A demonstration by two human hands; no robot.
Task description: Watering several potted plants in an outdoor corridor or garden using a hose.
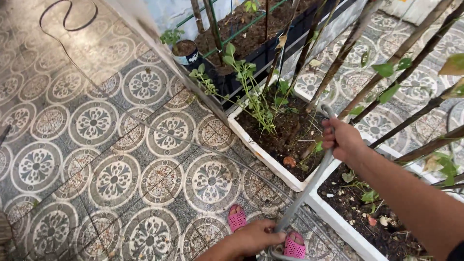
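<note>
At right of frame, both the left hand [253, 238] and right hand [342, 139] are clenched around a grey hose [309, 186] over the white planter [261, 154].

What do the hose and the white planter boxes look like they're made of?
Hose: grey, looks like flexible plastic or rubber, since it bends at the right hand and left hand.
White planter boxes: thick, matte, chipped walls suggest foam, possibly plastic.
</note>
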